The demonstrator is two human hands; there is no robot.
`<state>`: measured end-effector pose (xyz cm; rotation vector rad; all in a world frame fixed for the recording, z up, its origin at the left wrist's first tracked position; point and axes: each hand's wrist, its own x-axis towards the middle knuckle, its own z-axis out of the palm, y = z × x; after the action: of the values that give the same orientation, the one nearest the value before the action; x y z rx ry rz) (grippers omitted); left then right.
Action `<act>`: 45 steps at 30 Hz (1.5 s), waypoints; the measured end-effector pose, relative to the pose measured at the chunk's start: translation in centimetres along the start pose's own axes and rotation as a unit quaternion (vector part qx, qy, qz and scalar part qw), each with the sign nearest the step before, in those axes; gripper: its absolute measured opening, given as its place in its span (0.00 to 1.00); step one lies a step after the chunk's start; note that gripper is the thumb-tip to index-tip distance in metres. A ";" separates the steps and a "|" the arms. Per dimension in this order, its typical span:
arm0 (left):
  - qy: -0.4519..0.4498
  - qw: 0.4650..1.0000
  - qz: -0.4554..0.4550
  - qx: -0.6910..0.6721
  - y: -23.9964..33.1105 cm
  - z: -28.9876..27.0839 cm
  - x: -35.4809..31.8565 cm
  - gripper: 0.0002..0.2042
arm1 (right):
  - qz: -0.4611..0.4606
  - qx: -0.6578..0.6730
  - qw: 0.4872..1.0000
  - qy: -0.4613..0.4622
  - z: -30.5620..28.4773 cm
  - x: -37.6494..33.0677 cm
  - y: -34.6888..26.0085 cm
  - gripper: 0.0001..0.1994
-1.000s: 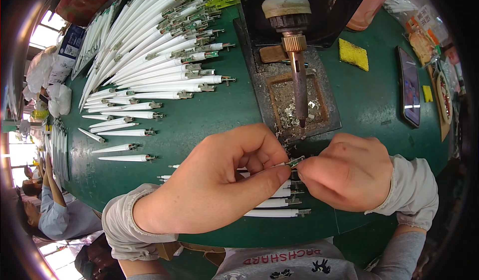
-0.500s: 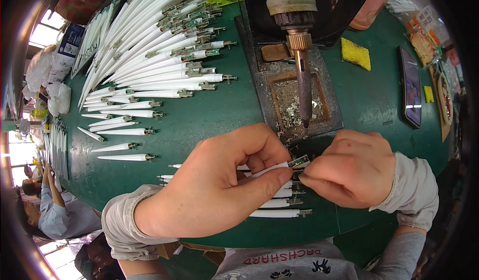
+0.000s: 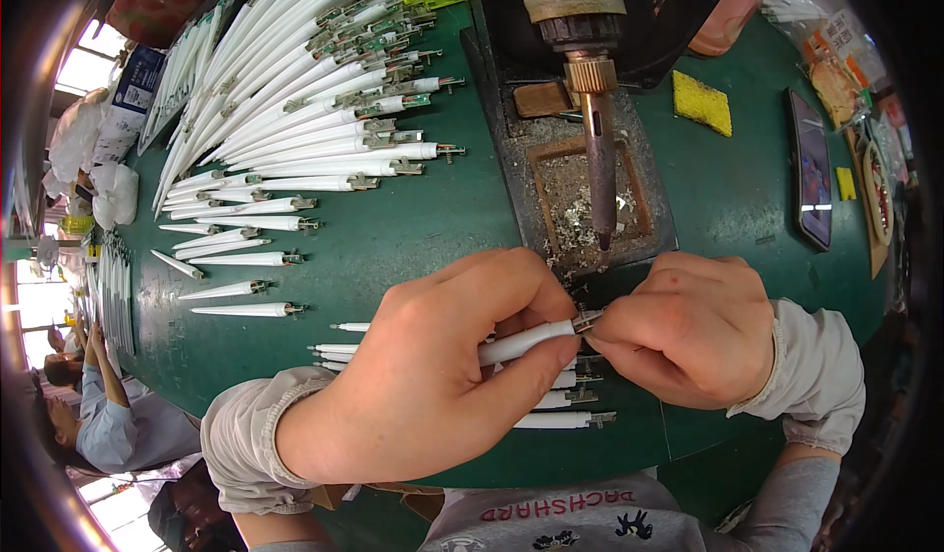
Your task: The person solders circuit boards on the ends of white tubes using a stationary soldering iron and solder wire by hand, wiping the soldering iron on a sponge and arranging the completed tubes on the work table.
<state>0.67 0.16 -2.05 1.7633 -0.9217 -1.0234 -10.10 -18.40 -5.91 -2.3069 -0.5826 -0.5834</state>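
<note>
A white pen-shaped tube [image 3: 527, 344] lies between the thumb and fingers of my left hand [image 3: 423, 355]. From its right end sticks a small circuit board [image 3: 587, 319] with metal parts. My right hand [image 3: 688, 331] is closed, its thumb and fingertips pinching at that board, most of which they hide. Beneath my hands several similar white tubes [image 3: 565, 420] lie side by side, partly covered. Just above, a soldering iron [image 3: 599, 159] points downward with its tip close to my fingers, touching neither hand.
Under the iron sits a solder-flecked tray [image 3: 649, 188]. Many white tubes [image 3: 324, 139] with board ends fan out at upper left. To the right are a yellow sponge [image 3: 701, 105] and a phone [image 3: 809, 171]. At far left another person [image 3: 123, 424] sits by more tubes.
The tube's board end has moved slightly down and come between my right fingertips, which have closed in on it. More of the white tube now shows in my left hand.
</note>
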 end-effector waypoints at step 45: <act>0.012 0.941 -0.119 -0.315 0.7 -1.5 2.0 0.03 | 0.340 0.333 0.879 -0.019 -1.3 2.3 -0.9 0.10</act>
<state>2.71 -1.41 -1.48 1.3474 -0.3015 -1.2752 -9.07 -18.15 -3.27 -1.6847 0.0538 0.0223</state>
